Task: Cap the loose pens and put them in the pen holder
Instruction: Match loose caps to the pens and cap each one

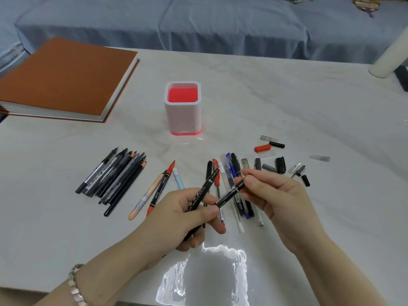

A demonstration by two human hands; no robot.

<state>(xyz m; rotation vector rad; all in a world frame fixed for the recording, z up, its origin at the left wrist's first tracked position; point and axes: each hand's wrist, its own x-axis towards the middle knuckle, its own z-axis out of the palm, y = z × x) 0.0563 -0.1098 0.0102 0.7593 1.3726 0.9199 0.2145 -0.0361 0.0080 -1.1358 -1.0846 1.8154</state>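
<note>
Bracelet [75,283]: metal links, on the left wrist, nearest the camera.
Left hand [192,215]: fingers and thumb curled around a black pen [209,180], held above the table [287,96].
Black pen axis: diagonal, lower end in the palm at near-left, upper end pointing far-right.
Right hand [273,199]: fingertips pinch a black barrel [230,194] with white print; pen or cap cannot be told.
Black barrel axis: diagonal, free end pointing near-left, close to the left thumb.
Mixed pens [229,171]: red, blue, white and black, lying on the table under both hands, axes roughly near-to-far.
Middle group: peach pen [146,193], red-tipped marker [160,187], light-blue pen [178,178], side by side, tips angled far-right.
Dark pen bundle [112,177]: left of the middle group, packed parallel, tips pointing far-right.
Loose caps: red cap [262,148], black cap [280,164] and clear cap [319,158] scattered right of the mixed pens.
Pen holder [183,115]: white, upright, beyond the pens; red interior visible down to its floor.
Book [64,78]: brown cover, closed, flat at far left.
Sofa [198,23]: blue cover, behind the table.
</note>
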